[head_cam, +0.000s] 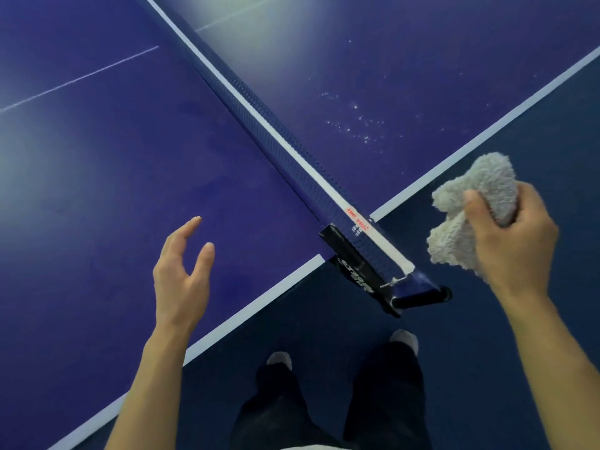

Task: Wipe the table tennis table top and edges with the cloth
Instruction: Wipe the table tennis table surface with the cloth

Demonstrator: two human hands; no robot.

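Note:
A blue table tennis table point(123, 164) with a white side edge line fills the upper view, seen from its side. My right hand point(516, 241) grips a bunched grey cloth point(470, 209) in the air, off the table's side edge to the right of the net post. My left hand point(181, 274) hovers over the near-left half with its fingers relaxed and apart, holding nothing. Small white specks point(357, 125) dot the right half of the table beyond the net.
The net point(259, 115) with its white top band runs diagonally across the table. Its black clamp and post point(367, 274) stick out over the side edge between my hands. My legs and feet point(328, 384) stand on dark blue floor point(470, 352) below.

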